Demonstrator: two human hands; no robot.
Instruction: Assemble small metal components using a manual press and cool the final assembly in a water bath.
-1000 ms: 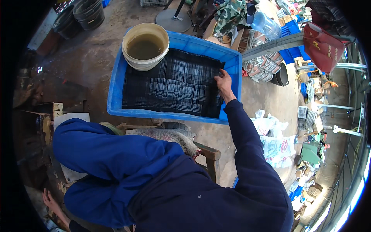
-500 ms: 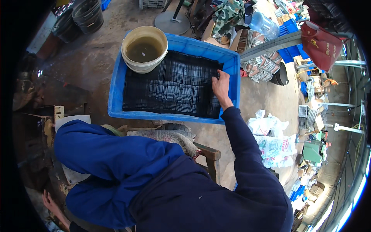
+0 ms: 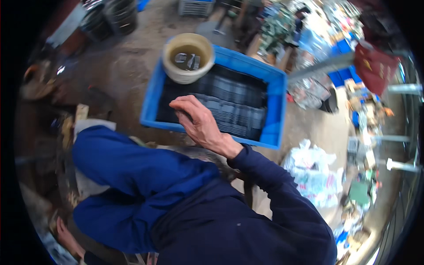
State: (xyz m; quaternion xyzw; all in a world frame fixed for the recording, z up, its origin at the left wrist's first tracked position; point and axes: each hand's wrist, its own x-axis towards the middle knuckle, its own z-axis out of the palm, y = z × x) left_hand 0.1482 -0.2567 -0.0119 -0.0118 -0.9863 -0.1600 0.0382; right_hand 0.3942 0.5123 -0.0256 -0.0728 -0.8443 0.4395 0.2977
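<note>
My right hand [image 3: 198, 126] is over the near side of a blue plastic crate [image 3: 147, 104], its fingers curled toward the thumb. Whatever may be between the fingertips I cannot make out. Rows of thin black pieces [image 3: 238, 104], packed closely, lie in the crate. A cream bucket [image 3: 187, 76] sits on the crate's far left corner; murky water [image 3: 183, 49] with bright reflections fills part of it. Down at the lower left, beside my knee, my left hand [image 3: 68, 238] has its fingers stretched out, partly blurred, near cluttered things at the picture's edge.
Dark buckets [image 3: 119, 17] stand at the far left. A grey post [image 3: 320, 66] slants in beyond the crate's right side, with a dark red bag [image 3: 375, 66] at its end. White plastic sacks [image 3: 313, 172] lie on the floor at right. A wooden bench is partly hidden by my arm.
My right hand has left the black pieces at the crate's right side and moved left and nearer to me, fingers curled. The view has shifted; my left hand stays low at the left.
</note>
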